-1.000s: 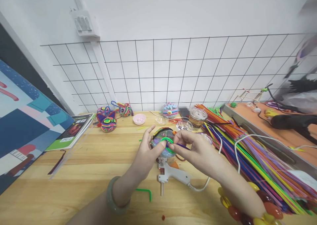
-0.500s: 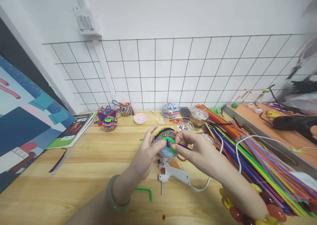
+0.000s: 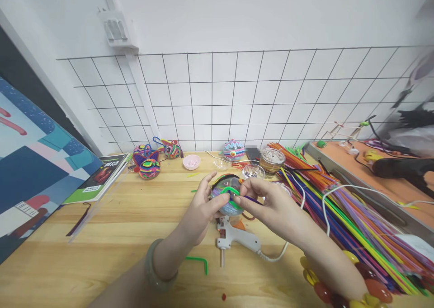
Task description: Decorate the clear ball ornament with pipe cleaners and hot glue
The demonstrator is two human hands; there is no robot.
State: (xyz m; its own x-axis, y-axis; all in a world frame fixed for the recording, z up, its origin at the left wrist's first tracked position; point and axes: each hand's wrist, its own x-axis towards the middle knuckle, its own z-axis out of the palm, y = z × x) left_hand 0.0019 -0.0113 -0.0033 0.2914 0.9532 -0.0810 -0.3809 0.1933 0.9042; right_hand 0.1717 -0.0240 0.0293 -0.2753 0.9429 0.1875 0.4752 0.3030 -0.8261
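Left thumb slightly lower, left fingers cupping ball, right fingers pinching purple stem

Your ball is between your left hand and right hand. On the surface, the glue gun lies nearer you; bowl and cup stand behind, pipe cleaners right, magazine left.

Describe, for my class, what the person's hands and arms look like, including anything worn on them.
The left hand is ungloved, with a smooth, rounded, grey-green bangle around its wrist. The right hand is ungloved too; its arm wears a chunky bracelet of large, glossy pieces in yellow, orange-red and dark red. No sleeves show.
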